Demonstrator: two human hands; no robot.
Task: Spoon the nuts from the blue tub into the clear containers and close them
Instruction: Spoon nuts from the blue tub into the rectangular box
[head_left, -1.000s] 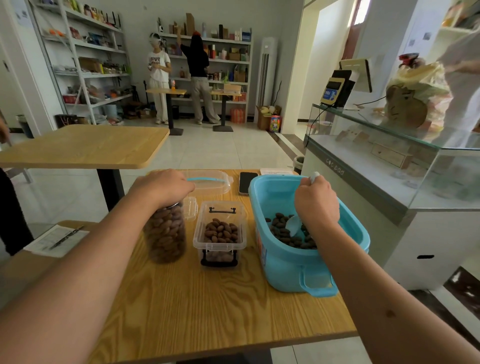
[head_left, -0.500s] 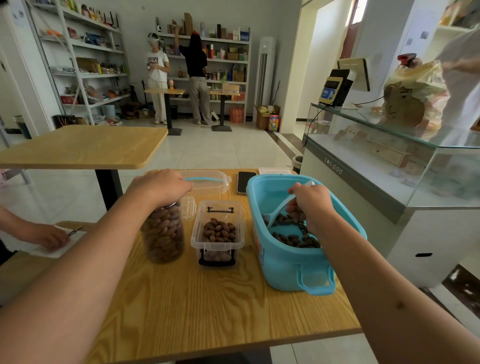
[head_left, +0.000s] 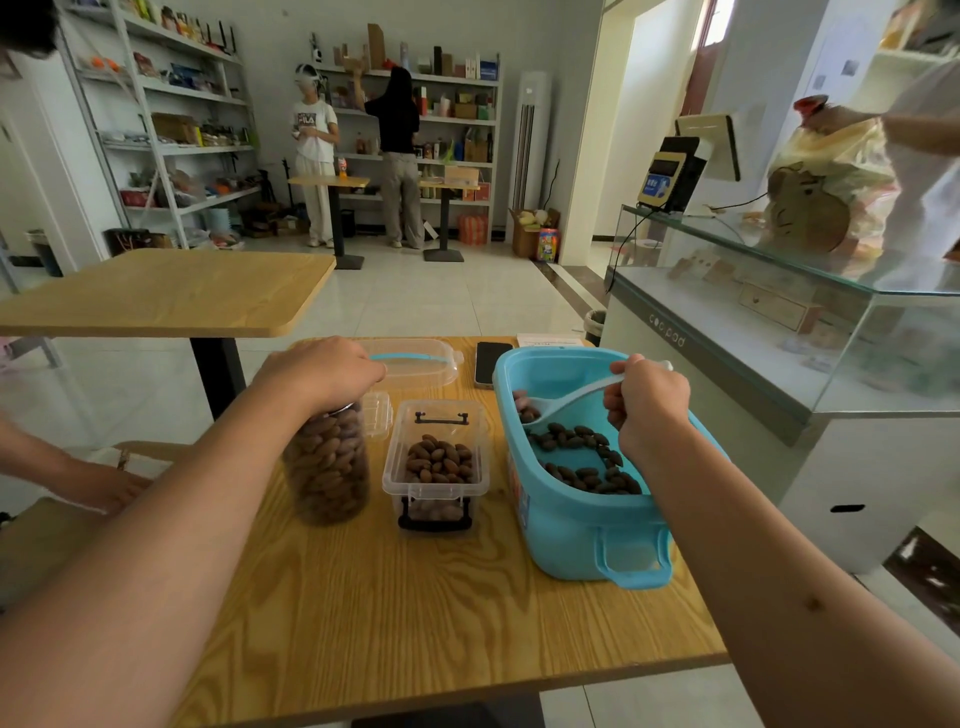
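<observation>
Now our right hand (head_left: 649, 405) grips the pale plastic spoon (head_left: 569, 397), bowl left of it among brown nuts (head_left: 582, 457) in the blue plastic tub (head_left: 576, 535); our left hand (head_left: 322, 371) clamps the tall clear nut-filled jar (head_left: 327, 467).

On my wooden table (head_left: 415, 623) a black phone (head_left: 491, 364) lies near the far edge, with a white paper (head_left: 549, 341) just beside it. Another wooden table (head_left: 166, 291) stands to my left. To my right is a glass display counter (head_left: 779, 332) carrying a payment terminal (head_left: 670, 174). Two people (head_left: 358, 156) stand by the far shelves (head_left: 457, 119), beside a tall white air conditioner (head_left: 532, 140). Someone's hand (head_left: 106, 486) rests at my left.
</observation>
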